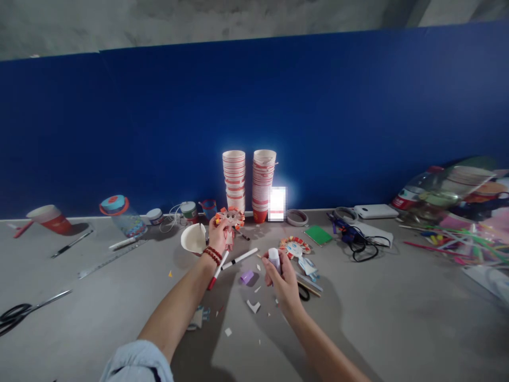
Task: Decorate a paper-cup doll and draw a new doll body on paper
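Note:
My left hand (217,237) is closed on a paper figure (229,233) with a fringed red-and-white head and a pinkish body, held in front of the cup stacks. In my right hand (281,273) is an uncapped glue stick (274,258), its white tip pointing up. A purple cap (246,277) lies on the table between my hands. Just beyond my right hand rests another fringed paper head (294,247) with a blue drawn face, beside a blue-and-white paper body (308,268). Below my left forearm, partly hidden, lies another paper body cutout (198,318).
Two tall stacks of paper cups (234,180) (263,183) stand against the blue partition (254,106). Markers (240,259), paper scraps (253,306) and a white cut cup (193,239) lie near my hands. Scissors (35,310) sit left; a glue gun (350,231) and pipe cleaners (469,244) right.

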`<move>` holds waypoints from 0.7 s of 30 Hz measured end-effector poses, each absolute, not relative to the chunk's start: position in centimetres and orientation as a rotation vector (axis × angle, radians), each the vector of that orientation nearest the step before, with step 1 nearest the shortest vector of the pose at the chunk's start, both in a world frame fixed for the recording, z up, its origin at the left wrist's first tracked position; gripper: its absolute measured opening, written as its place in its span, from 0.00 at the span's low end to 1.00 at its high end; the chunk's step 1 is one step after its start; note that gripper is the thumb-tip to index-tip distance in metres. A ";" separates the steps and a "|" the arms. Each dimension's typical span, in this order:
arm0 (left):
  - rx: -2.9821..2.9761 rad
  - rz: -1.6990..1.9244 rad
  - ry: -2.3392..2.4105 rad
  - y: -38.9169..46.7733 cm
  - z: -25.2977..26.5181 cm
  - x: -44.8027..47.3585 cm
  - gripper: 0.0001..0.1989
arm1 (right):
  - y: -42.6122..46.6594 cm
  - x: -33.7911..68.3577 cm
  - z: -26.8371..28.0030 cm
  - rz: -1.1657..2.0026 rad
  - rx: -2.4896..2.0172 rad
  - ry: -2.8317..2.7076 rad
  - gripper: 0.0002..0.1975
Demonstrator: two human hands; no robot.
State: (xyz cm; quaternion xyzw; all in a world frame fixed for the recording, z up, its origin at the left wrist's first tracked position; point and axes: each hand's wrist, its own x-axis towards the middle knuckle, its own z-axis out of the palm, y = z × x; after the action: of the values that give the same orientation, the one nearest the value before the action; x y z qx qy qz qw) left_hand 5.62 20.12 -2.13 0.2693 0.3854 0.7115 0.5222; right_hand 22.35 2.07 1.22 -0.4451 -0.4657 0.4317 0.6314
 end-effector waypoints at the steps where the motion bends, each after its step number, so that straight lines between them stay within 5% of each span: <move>1: 0.632 1.716 0.918 20.1 -1.9 5.7 0.18 | 2.1 22.4 1.1 0.985 -1.026 -1.073 0.12; 14: 0.512 1.642 0.766 15.2 3.5 7.3 0.16 | 2.7 22.6 0.0 0.864 -1.123 -1.111 0.13; 21: 0.364 1.312 0.636 8.5 5.8 8.2 0.04 | 2.3 22.7 2.3 0.974 -1.000 -0.908 0.14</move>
State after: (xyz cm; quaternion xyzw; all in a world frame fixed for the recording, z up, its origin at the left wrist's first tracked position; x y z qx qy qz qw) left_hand 8.22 8.53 5.83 0.1654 0.2891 0.5961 0.7306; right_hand 22.72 2.26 2.28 -0.4440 -0.4034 0.4327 0.6730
